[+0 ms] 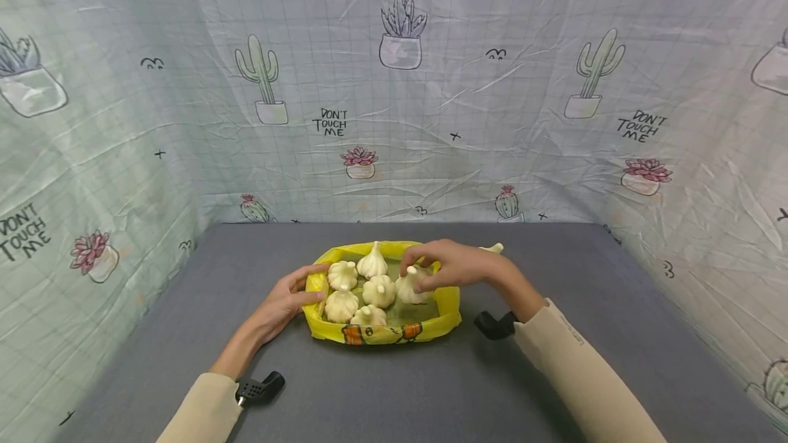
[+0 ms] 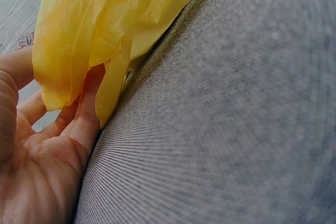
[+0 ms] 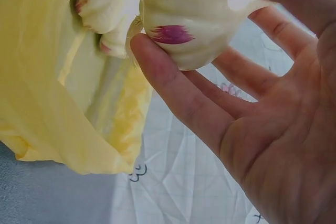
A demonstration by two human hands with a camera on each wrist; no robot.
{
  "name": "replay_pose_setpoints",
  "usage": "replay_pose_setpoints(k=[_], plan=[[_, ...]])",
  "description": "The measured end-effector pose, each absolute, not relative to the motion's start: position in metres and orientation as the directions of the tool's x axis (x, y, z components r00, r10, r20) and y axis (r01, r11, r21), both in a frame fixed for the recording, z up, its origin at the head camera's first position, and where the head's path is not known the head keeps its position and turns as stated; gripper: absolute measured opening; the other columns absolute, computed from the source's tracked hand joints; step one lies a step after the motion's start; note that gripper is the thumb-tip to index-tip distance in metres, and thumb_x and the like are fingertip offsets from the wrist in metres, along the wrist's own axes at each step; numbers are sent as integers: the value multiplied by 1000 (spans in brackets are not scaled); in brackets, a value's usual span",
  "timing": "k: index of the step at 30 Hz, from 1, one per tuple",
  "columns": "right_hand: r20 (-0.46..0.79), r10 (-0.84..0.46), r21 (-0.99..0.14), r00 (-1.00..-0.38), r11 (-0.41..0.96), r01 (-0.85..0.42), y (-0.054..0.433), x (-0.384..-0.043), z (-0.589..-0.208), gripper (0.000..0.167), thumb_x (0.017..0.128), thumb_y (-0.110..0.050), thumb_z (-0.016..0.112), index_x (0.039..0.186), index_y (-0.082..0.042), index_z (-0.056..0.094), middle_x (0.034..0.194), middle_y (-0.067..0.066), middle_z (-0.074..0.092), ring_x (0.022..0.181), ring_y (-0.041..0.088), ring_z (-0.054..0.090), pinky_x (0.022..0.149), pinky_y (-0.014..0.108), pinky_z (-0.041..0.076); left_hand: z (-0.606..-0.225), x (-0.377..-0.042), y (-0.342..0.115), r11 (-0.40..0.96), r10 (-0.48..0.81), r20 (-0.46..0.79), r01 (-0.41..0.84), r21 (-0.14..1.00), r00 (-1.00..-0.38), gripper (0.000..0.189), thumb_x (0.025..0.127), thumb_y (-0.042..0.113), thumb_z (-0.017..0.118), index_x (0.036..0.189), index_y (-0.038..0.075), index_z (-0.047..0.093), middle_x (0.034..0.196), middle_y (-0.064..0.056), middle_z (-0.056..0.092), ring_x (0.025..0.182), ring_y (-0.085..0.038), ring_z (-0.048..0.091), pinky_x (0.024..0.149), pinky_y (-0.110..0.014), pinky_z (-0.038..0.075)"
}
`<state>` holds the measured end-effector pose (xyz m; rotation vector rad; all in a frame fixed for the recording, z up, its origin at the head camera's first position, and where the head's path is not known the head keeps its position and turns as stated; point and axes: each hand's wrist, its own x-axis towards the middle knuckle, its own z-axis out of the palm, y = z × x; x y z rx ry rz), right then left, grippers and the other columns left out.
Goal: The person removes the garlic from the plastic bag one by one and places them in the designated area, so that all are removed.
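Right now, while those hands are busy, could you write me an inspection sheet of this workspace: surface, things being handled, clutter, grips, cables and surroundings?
Surface: gray woven cloth, visible around the bag.
Things handled: yellow plastic bag, spread wide open, with five garlic bulbs inside, plus a purple-marked bulb in the right grip.
Clutter: a pale stem tip beyond the right wrist, probably another bulb, mostly hidden.
Grips: left hand holds the bag's left rim; right hand holds its bulb at the bag's right end.
Cables: nothing seen.
Surroundings: pale curtain printed with potted plants and "DON'T TOUCH ME".
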<state>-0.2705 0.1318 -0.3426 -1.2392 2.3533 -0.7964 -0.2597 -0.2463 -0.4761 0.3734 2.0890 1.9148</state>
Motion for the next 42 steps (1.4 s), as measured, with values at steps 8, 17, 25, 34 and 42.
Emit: replay_pose_setpoints(k=[8, 17, 25, 34, 42], plan=[[-29, -807, -672, -591, 453, -586, 141, -262, -341, 32, 96, -24, 75, 126, -23, 65, 135, 0, 63, 123, 23, 57, 91, 35, 57, -473, -259, -246, 83, 373, -33, -2, 997, -927, 63, 99, 14, 67, 158, 14, 42, 171, -13, 21, 146, -37, 38, 99, -35, 56], [18, -779, -710, -626, 431, -557, 154, -253, -342, 41, 96, -22, 75, 134, -17, 61, 140, 7, 61, 127, 31, 62, 91, 39, 58, -473, -260, -246, 84, 377, -28, 4, 996, -926, 62, 100, 13, 66, 157, 14, 42, 171, -13, 21, 147, -39, 37, 100, -36, 56], [31, -757, -776, -653, 393, -493, 163, -246, -346, 42, 94, -18, 78, 133, -17, 61, 140, 8, 61, 127, 30, 61, 91, 31, 60, -472, -261, -246, 79, 380, -29, 1, 997, -924, 62, 100, 13, 66, 157, 13, 42, 170, -14, 22, 143, -35, 44, 98, -37, 57], [61, -725, -781, -686, 393, -485, 174, -248, -347, 44, 91, -20, 81, 132, -20, 64, 141, 8, 61, 127, 31, 59, 96, 40, 58, -473, -261, -246, 70, 382, -33, -6, 997, -924, 63, 100, 12, 66, 158, 12, 40, 165, -19, 30, 134, -28, 53, 97, -36, 58], [81, -689, -769, -720, 416, -485, 186, -252, -346, 44, 91, -23, 81, 132, -22, 64, 140, 6, 62, 126, 29, 60, 99, 47, 56, -473, -261, -247, 81, 385, -41, -11, 997, -922, 63, 100, 14, 66, 158, 13, 41, 167, -17, 27, 138, -32, 50, 98, -36, 57]])
